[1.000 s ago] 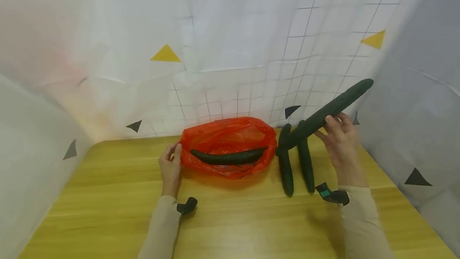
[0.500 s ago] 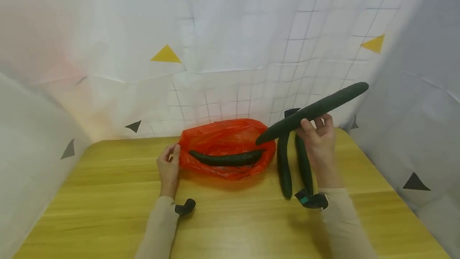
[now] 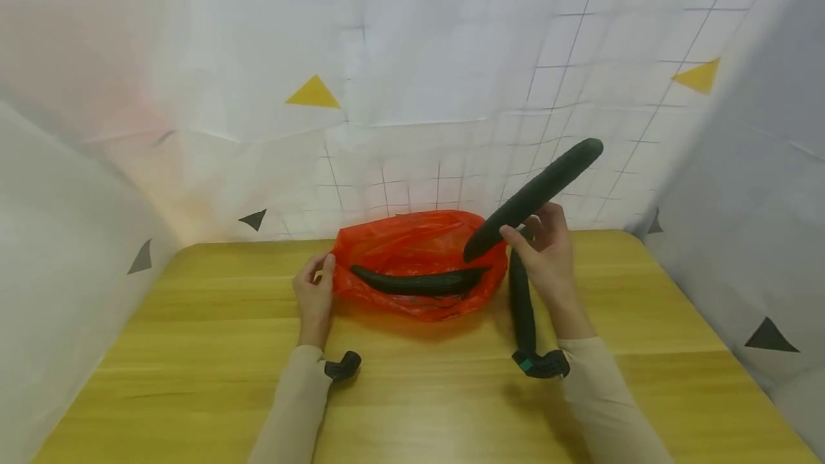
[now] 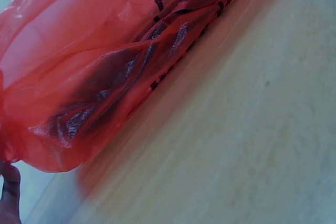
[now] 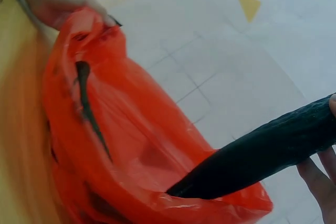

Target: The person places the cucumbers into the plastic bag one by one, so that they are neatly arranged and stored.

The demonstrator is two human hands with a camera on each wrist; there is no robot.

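A red plastic bag (image 3: 412, 235) lies on the table with its mouth spread wide. One dark green cucumber (image 3: 419, 283) rests inside it. My left hand (image 3: 314, 299) pinches the bag's left rim between thumb and fingers. In my right hand (image 3: 548, 256) is another cucumber (image 3: 535, 195), gripped near its middle and tilted, its lower end over the bag's right side. The right wrist view shows that lower end of the held cucumber (image 5: 252, 158) within the bag's mouth. A further cucumber (image 3: 522, 306) lies on the table between the bag and my right forearm, partly covered by the hand.
The wooden table (image 3: 438, 399) reaches back to a white sheet wall (image 3: 412, 56) with grid lines and yellow and black triangles. Grey-white sheets (image 3: 760, 199) close in both sides. A black wrist camera (image 3: 541, 364) sits on my right wrist, another (image 3: 343, 366) on my left.
My right hand has carried its cucumber leftward to the bag and tilted it more steeply. One of the two table cucumbers is now hidden behind that hand. The left hand keeps its hold.
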